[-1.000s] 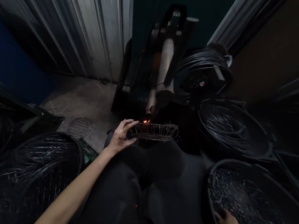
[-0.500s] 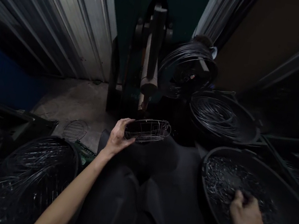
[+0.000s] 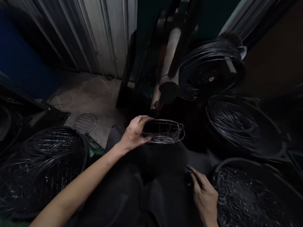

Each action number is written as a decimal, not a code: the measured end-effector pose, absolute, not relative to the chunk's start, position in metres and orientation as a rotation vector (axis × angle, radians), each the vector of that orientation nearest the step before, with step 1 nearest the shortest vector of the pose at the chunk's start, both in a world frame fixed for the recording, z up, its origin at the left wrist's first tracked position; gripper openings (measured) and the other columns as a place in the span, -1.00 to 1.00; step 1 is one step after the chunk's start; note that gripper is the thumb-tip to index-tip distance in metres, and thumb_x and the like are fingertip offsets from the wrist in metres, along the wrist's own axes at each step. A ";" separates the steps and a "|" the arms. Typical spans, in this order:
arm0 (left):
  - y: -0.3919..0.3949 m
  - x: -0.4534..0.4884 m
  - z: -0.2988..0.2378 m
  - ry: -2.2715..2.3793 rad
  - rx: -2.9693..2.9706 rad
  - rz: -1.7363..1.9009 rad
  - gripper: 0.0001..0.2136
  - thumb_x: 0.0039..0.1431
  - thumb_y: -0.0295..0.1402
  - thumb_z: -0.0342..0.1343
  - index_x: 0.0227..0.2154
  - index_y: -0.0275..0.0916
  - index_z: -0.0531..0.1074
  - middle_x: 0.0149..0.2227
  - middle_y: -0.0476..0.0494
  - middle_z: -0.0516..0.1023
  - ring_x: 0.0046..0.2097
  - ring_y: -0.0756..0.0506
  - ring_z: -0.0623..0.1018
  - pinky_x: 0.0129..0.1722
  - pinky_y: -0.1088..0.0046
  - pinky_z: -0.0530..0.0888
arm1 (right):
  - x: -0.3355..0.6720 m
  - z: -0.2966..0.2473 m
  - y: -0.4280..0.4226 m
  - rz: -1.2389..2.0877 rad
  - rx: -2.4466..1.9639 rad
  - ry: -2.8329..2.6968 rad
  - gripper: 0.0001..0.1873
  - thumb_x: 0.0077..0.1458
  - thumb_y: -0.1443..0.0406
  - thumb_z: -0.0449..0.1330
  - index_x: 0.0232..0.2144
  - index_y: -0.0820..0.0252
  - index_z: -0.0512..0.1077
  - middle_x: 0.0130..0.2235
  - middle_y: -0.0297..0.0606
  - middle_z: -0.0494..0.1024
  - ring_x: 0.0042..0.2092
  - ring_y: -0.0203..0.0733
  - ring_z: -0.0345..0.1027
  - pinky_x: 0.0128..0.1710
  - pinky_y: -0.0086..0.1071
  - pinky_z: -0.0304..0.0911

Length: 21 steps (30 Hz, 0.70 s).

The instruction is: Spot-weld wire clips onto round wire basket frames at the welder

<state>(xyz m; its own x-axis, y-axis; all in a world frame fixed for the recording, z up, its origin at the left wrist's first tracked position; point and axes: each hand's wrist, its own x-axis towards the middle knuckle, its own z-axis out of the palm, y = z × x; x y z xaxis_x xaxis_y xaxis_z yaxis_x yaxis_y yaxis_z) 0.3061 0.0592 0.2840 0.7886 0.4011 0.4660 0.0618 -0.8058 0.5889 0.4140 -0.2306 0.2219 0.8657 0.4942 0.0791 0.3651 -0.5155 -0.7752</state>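
My left hand [image 3: 136, 133] is closed on the left end of a round, shallow wire basket [image 3: 167, 133], thumb below and fingers above. The basket is held up in front of a machine's cylindrical head [image 3: 169, 83], just below its narrow lower tip. My right hand [image 3: 204, 194] hovers over the dark apron [image 3: 165, 207], fingers pinched together. A small metal piece [image 3: 189, 168] seems to stick out at its fingertips, too dim to see fully. To its right stands a black tub [image 3: 219, 166] with many small bent wire pieces [image 3: 251, 210].
At the left, a container holds a heap of shiny wire parts [image 3: 42, 169]. A flat wire grid [image 3: 85, 123] lies on the concrete floor [image 3: 97, 93]. Behind on the right are a wire spool [image 3: 214, 62] and another tub of wires [image 3: 232, 120]. Corrugated metal wall [image 3: 97, 16] rises at left.
My right hand has come out of the tub of small wire pieces and moved left over the apron. My left hand still holds the basket. The view has shifted slightly.
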 end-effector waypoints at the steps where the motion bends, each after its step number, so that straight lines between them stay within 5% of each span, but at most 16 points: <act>1: 0.058 0.306 0.283 0.360 2.419 0.787 -0.45 -0.12 -0.49 0.22 0.01 -0.21 0.26 0.00 -0.18 0.31 0.06 -0.15 0.36 0.07 0.26 0.37 | 0.414 0.229 -0.226 0.187 -2.155 -0.632 -0.52 0.03 -0.03 0.07 -0.22 0.18 0.53 -0.21 -0.18 0.58 -0.23 -0.14 0.47 -0.17 -0.32 0.35; 7: 0.047 0.303 0.266 0.445 2.540 0.593 -0.43 -0.10 -0.43 0.22 0.05 -0.19 0.27 -0.04 -0.20 0.31 0.03 -0.21 0.35 0.04 0.15 0.34 | 0.395 0.273 -0.189 0.351 -2.073 -0.328 -0.54 -0.03 0.00 0.17 -0.23 0.23 0.50 -0.35 -0.22 0.58 -0.43 -0.22 0.44 -0.41 -0.39 0.37; 12: 0.044 0.301 0.265 0.435 2.484 0.562 -0.44 -0.07 -0.47 0.19 0.05 -0.22 0.20 -0.04 -0.19 0.35 0.02 -0.18 0.36 0.01 0.19 0.35 | 0.390 0.295 -0.132 0.591 -1.923 -0.521 -0.60 -0.01 0.04 0.17 -0.24 0.20 0.51 -0.32 -0.22 0.58 -0.44 -0.23 0.44 -0.39 -0.37 0.37; 21: 0.048 0.300 0.264 0.434 2.492 0.556 -0.48 -0.09 -0.47 0.23 -0.01 -0.23 0.23 -0.05 -0.16 0.38 -0.01 -0.17 0.37 -0.02 0.23 0.37 | 0.396 0.292 -0.078 0.453 -2.051 -0.513 -0.68 -0.04 0.05 0.18 -0.41 0.20 0.47 -0.55 -0.32 0.50 -0.50 -0.26 0.34 -0.48 -0.44 0.18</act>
<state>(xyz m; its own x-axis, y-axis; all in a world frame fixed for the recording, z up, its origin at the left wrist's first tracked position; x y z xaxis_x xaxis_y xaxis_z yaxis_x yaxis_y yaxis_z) 0.2998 0.0478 0.2640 0.8628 0.4108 0.2946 0.1858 -0.7998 0.5708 0.3959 -0.0781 0.2921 0.8440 0.5244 -0.1127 0.1765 -0.4699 -0.8649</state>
